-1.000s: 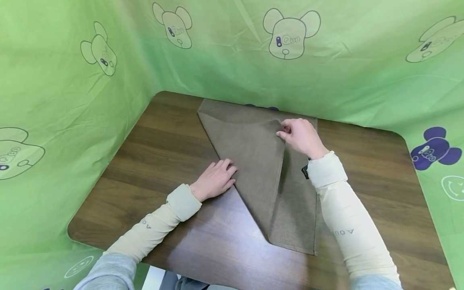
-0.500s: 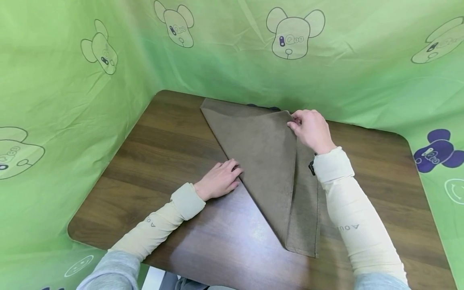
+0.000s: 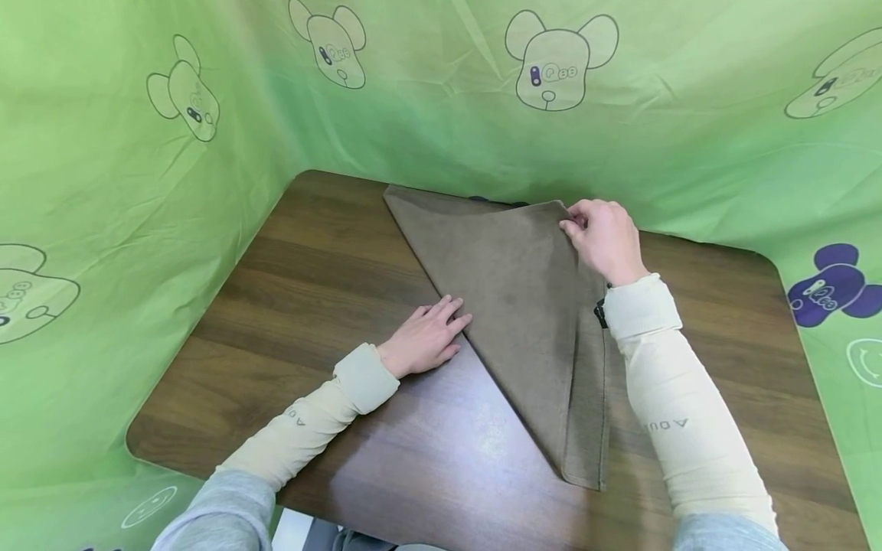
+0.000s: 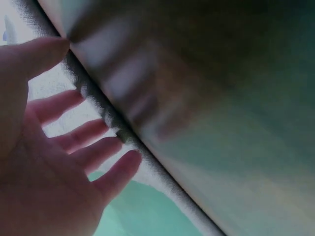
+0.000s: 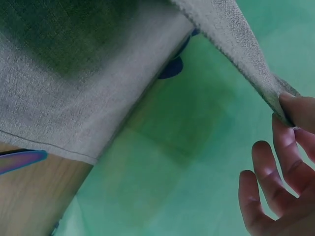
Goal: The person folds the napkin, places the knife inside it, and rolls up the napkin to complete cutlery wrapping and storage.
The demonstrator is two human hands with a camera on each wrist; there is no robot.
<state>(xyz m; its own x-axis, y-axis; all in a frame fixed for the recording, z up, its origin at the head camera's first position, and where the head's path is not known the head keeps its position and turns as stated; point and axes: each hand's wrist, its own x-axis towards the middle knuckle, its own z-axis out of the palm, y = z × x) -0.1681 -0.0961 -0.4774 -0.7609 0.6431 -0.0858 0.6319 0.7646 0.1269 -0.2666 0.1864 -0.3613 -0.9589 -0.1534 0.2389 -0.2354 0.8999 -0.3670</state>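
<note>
On a table we see a diagonally folded brown cloth; the left hand lies, fingers outstretched, at its folded edge; the right hand pinches its raised corner.

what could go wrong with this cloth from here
The right hand pinches just one corner of the brown cloth, so it might slip and drop crooked. A strip of the lower layer shows along the right side, so the fold may end up uneven. The left hand touches only part of the folded edge, so the rest could shift.
</note>
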